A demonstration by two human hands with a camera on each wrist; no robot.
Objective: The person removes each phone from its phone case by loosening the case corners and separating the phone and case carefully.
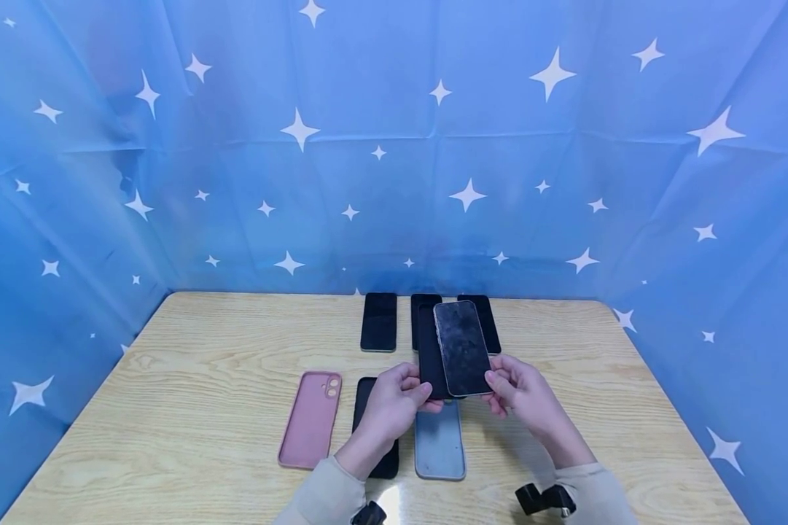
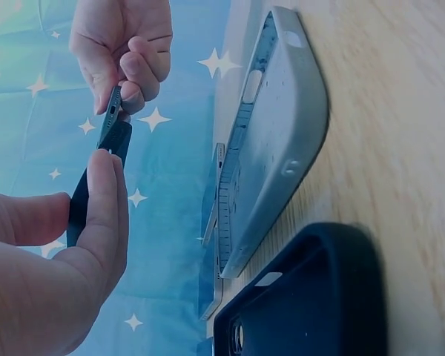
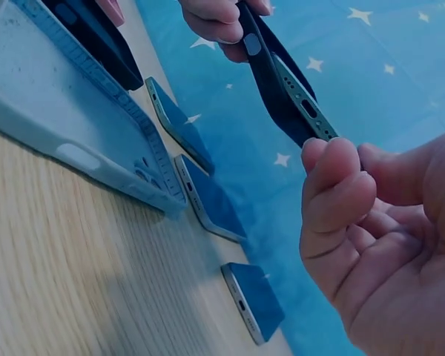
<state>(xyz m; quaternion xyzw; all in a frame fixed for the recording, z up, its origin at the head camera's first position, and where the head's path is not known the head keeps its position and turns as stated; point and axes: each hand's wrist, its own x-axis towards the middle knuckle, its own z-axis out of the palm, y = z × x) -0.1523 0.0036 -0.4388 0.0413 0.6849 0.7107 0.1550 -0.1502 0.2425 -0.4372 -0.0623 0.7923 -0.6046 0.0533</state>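
Note:
Above the table my left hand point(image 1: 396, 399) pinches a black phone case point(image 1: 431, 357) by its lower left side. My right hand point(image 1: 521, 390) grips a smartphone point(image 1: 462, 348) with a dark screen by its lower right corner. The phone overlaps the case's right part and sits tilted against it. In the right wrist view the phone's charging-port end point(image 3: 309, 108) shows, partly inside the case's edge at an angle. The left wrist view has the case point(image 2: 78, 208) between thumb and fingers. Below the hands lies a light blue phone case point(image 1: 440, 448).
A pink phone case point(image 1: 310, 419) and another black case point(image 1: 387, 463), partly behind my left arm, lie on the wooden table point(image 1: 203, 408). Along the back edge lie a phone point(image 1: 379, 321) and two more phones, partly covered by the held things. A starry blue curtain point(image 1: 367, 240) hangs behind.

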